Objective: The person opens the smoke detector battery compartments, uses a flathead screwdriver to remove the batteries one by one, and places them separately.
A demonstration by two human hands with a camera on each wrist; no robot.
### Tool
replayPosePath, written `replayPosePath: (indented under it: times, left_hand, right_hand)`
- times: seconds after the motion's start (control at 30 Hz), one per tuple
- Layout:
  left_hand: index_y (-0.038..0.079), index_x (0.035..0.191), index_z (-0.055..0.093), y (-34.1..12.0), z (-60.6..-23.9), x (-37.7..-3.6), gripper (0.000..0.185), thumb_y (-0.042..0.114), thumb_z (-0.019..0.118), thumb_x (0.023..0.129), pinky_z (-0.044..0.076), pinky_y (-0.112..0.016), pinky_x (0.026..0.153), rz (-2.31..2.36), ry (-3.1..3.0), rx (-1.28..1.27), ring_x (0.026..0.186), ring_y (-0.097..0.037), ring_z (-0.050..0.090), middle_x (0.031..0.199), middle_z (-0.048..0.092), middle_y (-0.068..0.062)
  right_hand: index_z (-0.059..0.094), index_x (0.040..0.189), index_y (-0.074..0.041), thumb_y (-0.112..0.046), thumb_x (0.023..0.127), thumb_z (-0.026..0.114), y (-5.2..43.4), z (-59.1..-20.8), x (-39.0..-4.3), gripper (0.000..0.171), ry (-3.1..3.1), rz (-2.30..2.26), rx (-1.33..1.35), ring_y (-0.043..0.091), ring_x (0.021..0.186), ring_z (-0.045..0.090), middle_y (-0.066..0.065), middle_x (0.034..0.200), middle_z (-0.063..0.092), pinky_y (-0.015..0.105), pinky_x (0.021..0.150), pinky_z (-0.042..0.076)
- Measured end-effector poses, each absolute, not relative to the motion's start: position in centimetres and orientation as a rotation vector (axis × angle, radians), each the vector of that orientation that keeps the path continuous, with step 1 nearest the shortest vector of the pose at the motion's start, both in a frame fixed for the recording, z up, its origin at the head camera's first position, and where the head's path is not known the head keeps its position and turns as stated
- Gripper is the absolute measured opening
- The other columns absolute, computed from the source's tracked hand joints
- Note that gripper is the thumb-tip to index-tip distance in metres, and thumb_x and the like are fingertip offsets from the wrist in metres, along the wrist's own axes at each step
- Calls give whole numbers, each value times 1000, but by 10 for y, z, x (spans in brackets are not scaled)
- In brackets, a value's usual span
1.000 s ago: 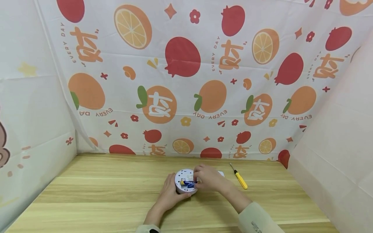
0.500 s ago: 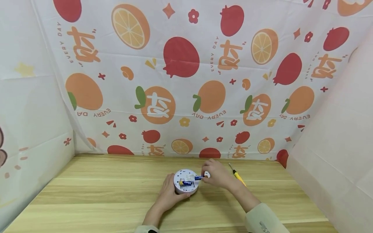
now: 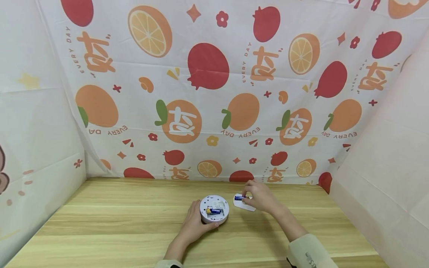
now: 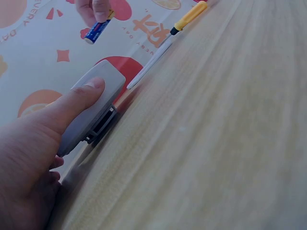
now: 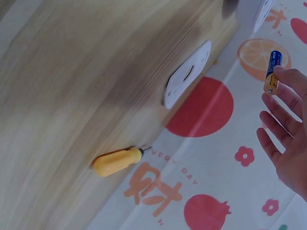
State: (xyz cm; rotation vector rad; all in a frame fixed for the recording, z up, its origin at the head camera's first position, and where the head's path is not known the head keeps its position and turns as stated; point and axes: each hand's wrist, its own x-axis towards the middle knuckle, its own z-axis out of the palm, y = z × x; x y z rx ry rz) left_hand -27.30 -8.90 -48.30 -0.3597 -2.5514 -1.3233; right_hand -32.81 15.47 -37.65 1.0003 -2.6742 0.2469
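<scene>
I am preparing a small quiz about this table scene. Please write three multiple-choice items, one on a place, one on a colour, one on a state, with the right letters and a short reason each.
1. Where is the blue battery that has left the device?
A. in the right hand, over the white cover
B. flat on the table beside the left hand
C. under the screwdriver

2. What colour is the handle of the screwdriver?
A. red
B. yellow
C. green

3. What is the state of the round white device?
A. closed with its cover on
B. open, one battery inside, gripped by the left hand
C. standing on its edge, untouched

Answers: 1 A, fingertips pinch it above the cover. 2 B, the right wrist view shows it yellow. 3 B, the compartment is bare with a battery showing.
</scene>
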Motion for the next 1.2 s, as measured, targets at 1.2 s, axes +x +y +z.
replayPosePath:
  times: [1.2]
  left_hand:
    - [-7, 137, 28, -88, -482, -272, 102, 46, 78, 66, 16, -55, 105, -1333, -2602, -326, 131, -43, 16, 139, 27, -30]
  right_hand:
    - [63, 66, -13, -17, 73, 74, 224, -435, -353, 13, -2790, 85, 528, 28, 87, 50, 7, 90, 56, 43, 70, 47]
